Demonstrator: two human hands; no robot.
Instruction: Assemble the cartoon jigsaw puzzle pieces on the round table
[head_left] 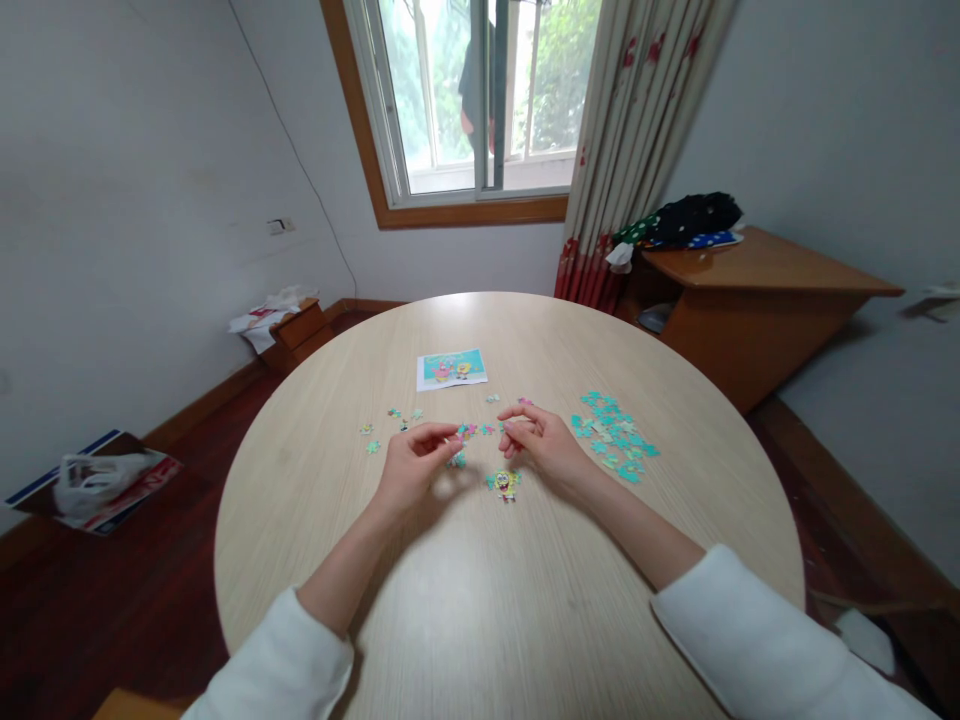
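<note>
My left hand (417, 464) is closed, thumb and forefinger pinched at a small colourful jigsaw puzzle piece (466, 431). Facing it, my right hand (549, 445) has its thumb and fingers drawn together; whatever is between them is too small to make out. A short row of pink and multicoloured pieces (487, 430) shows between the hands. Just below lies a joined yellow cartoon figure (506, 484) with teal pieces at its sides. Beneath my left fingertips is another teal piece (457, 459), partly hidden.
A printed reference picture (452, 370) lies beyond the hands on the round table (480, 620). Many teal pieces (615, 436) are spread at the right, with several loose pieces (373, 447) at the left. A wooden desk (772, 262) stands behind, at the right.
</note>
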